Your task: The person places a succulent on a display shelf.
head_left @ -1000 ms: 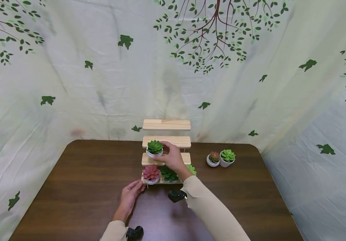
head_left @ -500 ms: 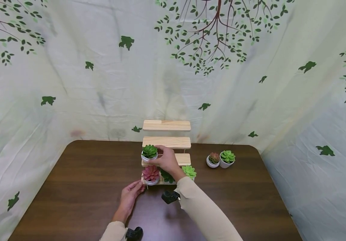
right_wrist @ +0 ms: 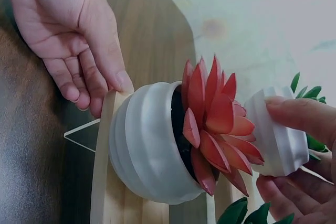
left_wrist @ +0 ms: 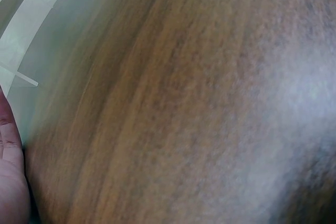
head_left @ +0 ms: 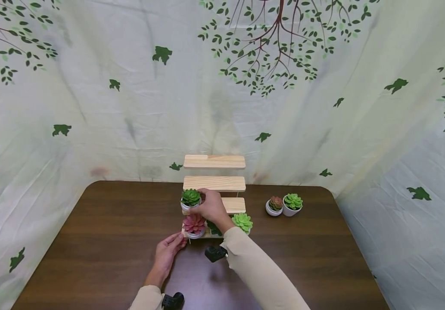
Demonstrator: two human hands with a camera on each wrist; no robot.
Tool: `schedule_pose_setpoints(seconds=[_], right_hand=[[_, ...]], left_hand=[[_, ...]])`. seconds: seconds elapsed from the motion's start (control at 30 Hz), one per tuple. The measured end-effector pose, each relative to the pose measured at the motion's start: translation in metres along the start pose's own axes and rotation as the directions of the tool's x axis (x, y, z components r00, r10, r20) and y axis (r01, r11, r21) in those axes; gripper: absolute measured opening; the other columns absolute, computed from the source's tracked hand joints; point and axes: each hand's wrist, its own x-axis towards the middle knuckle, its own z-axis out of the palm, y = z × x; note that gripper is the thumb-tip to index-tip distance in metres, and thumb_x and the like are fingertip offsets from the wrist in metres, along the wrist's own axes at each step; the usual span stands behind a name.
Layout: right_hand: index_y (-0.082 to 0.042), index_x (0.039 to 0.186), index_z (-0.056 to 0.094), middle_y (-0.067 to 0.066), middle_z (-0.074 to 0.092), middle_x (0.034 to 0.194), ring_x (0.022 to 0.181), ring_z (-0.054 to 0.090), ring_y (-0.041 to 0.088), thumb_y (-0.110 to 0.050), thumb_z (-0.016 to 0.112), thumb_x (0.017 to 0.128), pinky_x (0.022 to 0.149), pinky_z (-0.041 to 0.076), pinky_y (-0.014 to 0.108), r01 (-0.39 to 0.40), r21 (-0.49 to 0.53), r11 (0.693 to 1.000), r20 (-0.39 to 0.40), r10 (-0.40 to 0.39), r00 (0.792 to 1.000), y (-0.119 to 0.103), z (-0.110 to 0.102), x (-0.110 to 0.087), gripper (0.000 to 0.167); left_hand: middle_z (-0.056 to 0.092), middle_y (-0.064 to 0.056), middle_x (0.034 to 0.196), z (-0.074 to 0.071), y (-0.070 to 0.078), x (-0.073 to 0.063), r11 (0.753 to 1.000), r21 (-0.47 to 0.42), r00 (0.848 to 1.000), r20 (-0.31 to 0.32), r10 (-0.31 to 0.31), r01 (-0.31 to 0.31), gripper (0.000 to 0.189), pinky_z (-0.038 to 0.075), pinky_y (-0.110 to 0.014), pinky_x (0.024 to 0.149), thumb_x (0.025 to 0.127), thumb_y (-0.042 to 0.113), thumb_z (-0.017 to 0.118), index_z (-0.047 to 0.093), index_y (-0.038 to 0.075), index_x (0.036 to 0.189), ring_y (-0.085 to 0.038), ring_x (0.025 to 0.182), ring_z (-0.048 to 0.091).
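A small green succulent in a white pot [head_left: 190, 198] is held by my right hand [head_left: 211, 206] at the left end of the second-lowest tier of a wooden plant stand [head_left: 214, 184]. In the right wrist view, thumb and fingers grip its pot [right_wrist: 278, 135] from two sides. My left hand [head_left: 166, 252] pinches the left corner of the stand's bottom shelf [right_wrist: 105, 156], thumb at the edge. On that shelf sit a red succulent in a white pot [head_left: 194, 224], a dark green succulent [head_left: 213, 228] partly hidden by my right arm, and a light green succulent [head_left: 243, 221].
Two more potted succulents, one brownish red [head_left: 274, 204] and one bright green [head_left: 293, 202], stand together on the brown table [head_left: 303, 249], right of the stand. Behind the table hangs a pale curtain [head_left: 206, 112] printed with leaves.
My right hand has moved left and down with the green succulent, from above the second-lowest tier to its left end. The left hand stays at the shelf corner.
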Motion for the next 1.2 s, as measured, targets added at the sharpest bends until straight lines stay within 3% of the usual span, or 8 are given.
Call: schedule_pose_setpoints(seconds=[0.5, 0.83, 1.0, 1.2], right_hand=[[-0.005, 0.122, 0.063, 0.008, 0.067, 0.112, 0.102, 0.062, 0.022, -0.025, 0.091, 0.064, 0.09, 0.051, 0.033, 0.02, -0.176, 0.984, -0.009, -0.022, 1.0, -0.002, 0.001, 0.001, 0.067], [-0.005, 0.123, 0.062, 0.009, 0.066, 0.114, 0.104, 0.061, 0.023, -0.026, 0.089, 0.066, 0.091, 0.05, 0.033, 0.007, -0.179, 0.984, 0.016, -0.004, 1.0, -0.004, -0.004, 0.0, 0.067], [-0.006, 0.123, 0.062, 0.008, 0.065, 0.118, 0.107, 0.06, 0.023, -0.028, 0.09, 0.065, 0.092, 0.05, 0.035, 0.014, -0.137, 0.99, 0.022, -0.011, 1.0, -0.003, -0.014, -0.003, 0.068], [-0.004, 0.13, 0.055, 0.013, 0.064, 0.122, 0.114, 0.059, 0.028, -0.022, 0.086, 0.072, 0.093, 0.05, 0.041, 0.0, 0.016, 1.0, 0.059, -0.001, 0.998, 0.005, -0.031, -0.004, 0.068]], left_hand=[[0.07, 0.003, 0.083, 0.001, -0.001, 0.002, 0.999, 0.004, 0.999, -0.03, -0.038, 0.038, 0.011, 0.054, -0.021, 0.074, 0.097, 0.004, 0.056, 0.066, 0.001, 0.1, -0.009, 0.077, 0.065], [0.07, 0.002, 0.084, 0.0, -0.003, 0.001, 1.0, 0.003, 1.0, -0.005, -0.005, 0.005, 0.012, 0.055, -0.021, 0.074, 0.096, 0.006, 0.058, 0.067, 0.0, 0.101, -0.009, 0.078, 0.065], [0.07, 0.003, 0.084, -0.001, -0.005, 0.002, 1.0, -0.005, 1.0, 0.02, 0.019, -0.019, 0.012, 0.055, -0.021, 0.074, 0.097, 0.006, 0.057, 0.069, 0.006, 0.097, -0.008, 0.078, 0.065], [0.07, 0.004, 0.082, -0.001, -0.005, 0.004, 1.0, 0.003, 1.0, -0.011, -0.017, 0.017, 0.012, 0.054, -0.021, 0.075, 0.097, 0.005, 0.056, 0.068, 0.007, 0.097, -0.007, 0.077, 0.065]])
